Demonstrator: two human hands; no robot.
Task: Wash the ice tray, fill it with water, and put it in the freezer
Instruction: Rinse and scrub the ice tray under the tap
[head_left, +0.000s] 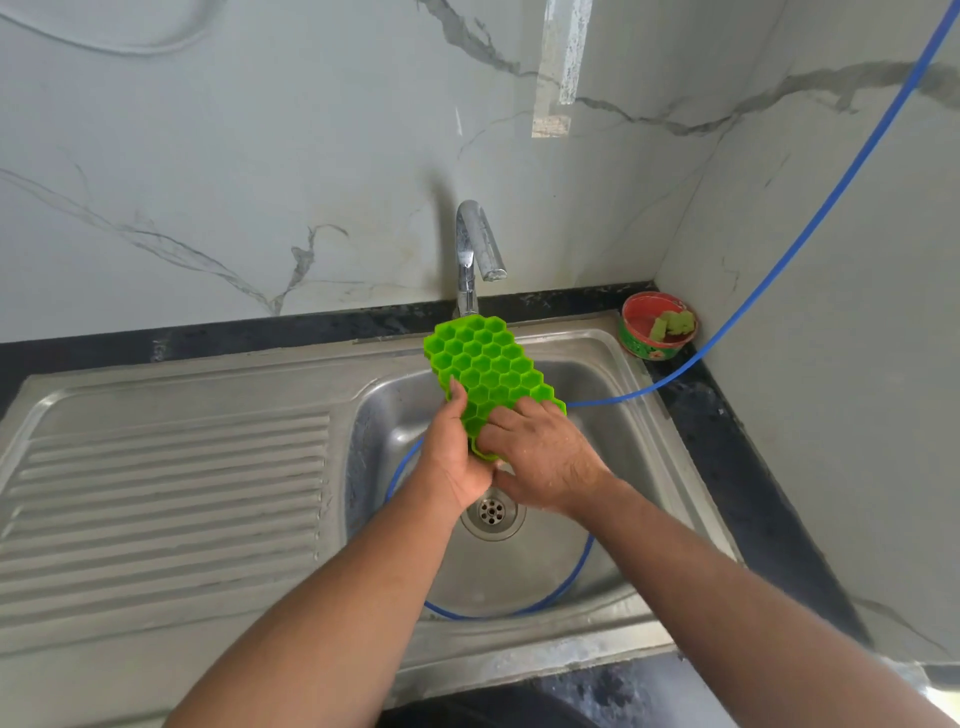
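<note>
A bright green honeycomb ice tray (485, 364) is held tilted over the steel sink basin (597, 384), its cells facing me. My left hand (457, 457) grips the tray's near end from the left and below, thumb on the top face. My right hand (540, 457) lies on top of the tray's near end, fingers spread across the cells and pressing on them. The chrome tap (475, 244) stands just behind the tray; no water stream shows from its spout.
A blue hose (810, 223) runs down from the upper right and loops around the basin near the drain (491, 512). A red bowl (657, 325) holding a green sponge sits in the back right corner. A ribbed draining board (166, 499) lies to the left.
</note>
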